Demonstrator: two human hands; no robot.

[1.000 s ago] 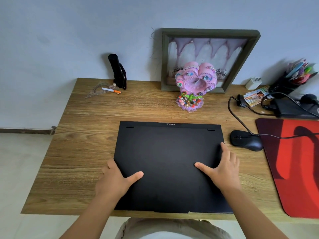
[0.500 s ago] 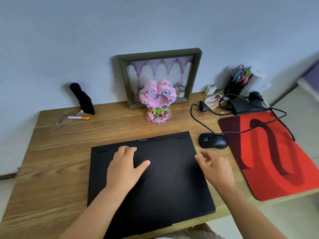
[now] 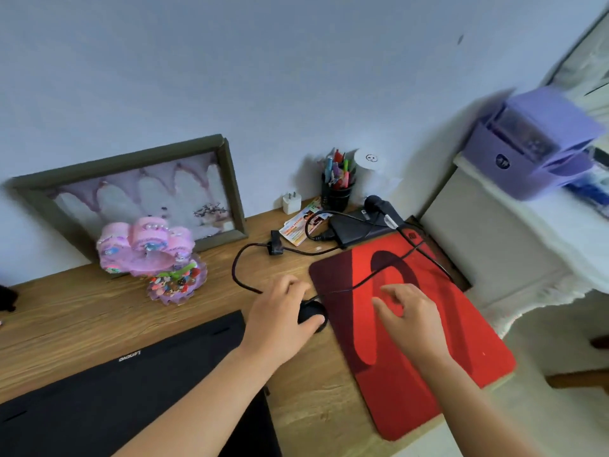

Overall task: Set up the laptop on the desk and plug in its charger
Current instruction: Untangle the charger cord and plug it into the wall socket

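The closed black laptop point(image 3: 115, 390) lies flat on the wooden desk point(image 3: 66, 318) at the lower left. The black charger brick point(image 3: 359, 229) sits at the desk's back right, its cable point(image 3: 238, 272) looping left across the wood and its plug point(image 3: 374, 203) lying below a white wall socket point(image 3: 371, 158). My left hand point(image 3: 280, 321) is spread over the black mouse point(image 3: 311, 313), thumb and fingers either side of it; whether it grips is unclear. My right hand point(image 3: 410, 316) hovers over the red mouse pad point(image 3: 428, 374) with fingers loosely apart, holding nothing.
A framed picture point(image 3: 138, 192) leans on the wall behind a pink ornament point(image 3: 148, 252). A black pen holder point(image 3: 337, 189), a white adapter point(image 3: 291, 202) and a leaflet point(image 3: 301, 224) stand at the back. Right of the desk, a cloth-covered surface carries a purple box point(image 3: 534, 143).
Both hands left the laptop lid and moved right: the left now lies over the mouse, the right over the mouse pad. The view swung to the right.
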